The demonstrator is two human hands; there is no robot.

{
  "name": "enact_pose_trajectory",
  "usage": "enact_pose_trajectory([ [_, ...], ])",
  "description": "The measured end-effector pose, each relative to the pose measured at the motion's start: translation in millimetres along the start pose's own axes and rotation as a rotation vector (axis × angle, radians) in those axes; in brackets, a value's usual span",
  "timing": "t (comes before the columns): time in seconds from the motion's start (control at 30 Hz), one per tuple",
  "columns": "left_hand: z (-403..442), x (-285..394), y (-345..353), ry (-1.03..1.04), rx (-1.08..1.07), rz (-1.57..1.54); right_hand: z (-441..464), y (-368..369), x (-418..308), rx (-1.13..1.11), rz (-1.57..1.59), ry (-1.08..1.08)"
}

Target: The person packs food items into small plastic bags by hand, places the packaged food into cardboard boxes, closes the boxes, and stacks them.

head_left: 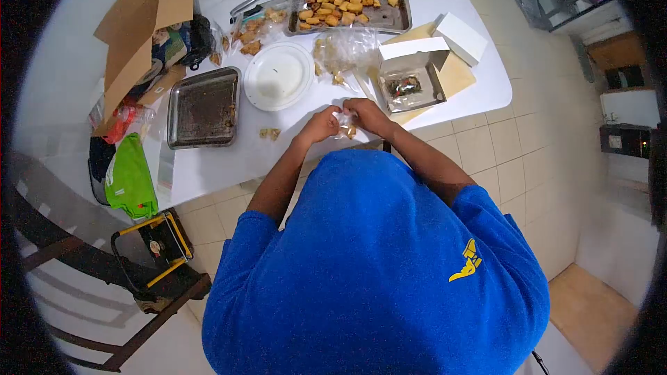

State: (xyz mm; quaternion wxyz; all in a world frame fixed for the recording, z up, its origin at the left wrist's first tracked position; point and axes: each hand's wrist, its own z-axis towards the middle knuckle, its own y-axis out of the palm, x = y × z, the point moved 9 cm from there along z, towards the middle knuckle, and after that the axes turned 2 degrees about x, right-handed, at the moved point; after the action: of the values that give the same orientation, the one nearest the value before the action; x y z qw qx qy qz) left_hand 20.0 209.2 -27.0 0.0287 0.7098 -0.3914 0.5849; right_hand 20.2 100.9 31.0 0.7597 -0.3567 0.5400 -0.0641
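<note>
At the front edge of the white table, my left hand (pixel 321 125) and my right hand (pixel 369 117) come together with fingers closed on the top of a small clear plastic bag (pixel 345 125). Golden-brown food pieces show at the bottom of the bag. Left of my left hand lies another small packet (pixel 269 133) with brownish pieces in it. Just beyond my hands are a larger clear plastic bag (pixel 340 52) and a stack of white plates (pixel 279 76). An open white box (pixel 411 78) with a wrapped dark item inside stands to the right of my right hand.
A metal tray (pixel 396 24) of golden-brown pieces sits at the back. Another dark tray (pixel 203 107) is on the left, beside an open cardboard box (pixel 132 55). A bag of brown pieces (pixel 256 31) and a white box lid (pixel 461 38) also lie on the table (pixel 222 167).
</note>
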Motion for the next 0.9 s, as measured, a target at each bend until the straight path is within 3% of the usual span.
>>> enact_pose_trajectory([
  [0.03,-1.2,1.2,3.1,0.002,-0.016,0.002,5.0,9.7,3.1,-0.056,-0.032,-0.019],
  [0.17,-8.5,-1.8,10.8,-0.006,-0.016,-0.094,5.0,-3.2,-7.0,0.168,-0.092,-0.104],
  [0.27,-5.3,-29.0,14.8,-0.006,0.026,-0.262,-10.3,7.4,49.5,0.201,0.214,0.324],
  [0.37,-14.9,-22.7,16.2,-0.069,0.062,-0.615,-19.2,25.8,64.1,0.052,0.689,0.542],
  [0.43,-17.9,-18.5,18.5,-0.088,0.087,-0.634,-26.5,25.3,43.3,-0.008,1.044,0.691],
  [0.57,-28.9,10.9,15.6,-0.105,0.219,-0.828,-28.8,35.2,45.6,-0.011,1.111,0.688],
  [0.73,-27.9,-4.6,16.8,-0.141,0.201,-0.406,-37.3,25.9,20.7,-0.008,0.837,0.748],
  [0.77,-30.5,-2.6,15.4,-0.148,0.208,-0.314,-33.5,41.7,41.3,0.054,0.866,0.641],
  [0.87,-35.1,6.6,13.0,-0.096,0.222,-0.331,-40.6,43.1,32.9,0.082,0.928,0.805],
  [0.9,-37.3,3.2,13.7,-0.168,0.205,-0.540,-40.4,44.1,31.6,0.057,0.922,0.799],
])
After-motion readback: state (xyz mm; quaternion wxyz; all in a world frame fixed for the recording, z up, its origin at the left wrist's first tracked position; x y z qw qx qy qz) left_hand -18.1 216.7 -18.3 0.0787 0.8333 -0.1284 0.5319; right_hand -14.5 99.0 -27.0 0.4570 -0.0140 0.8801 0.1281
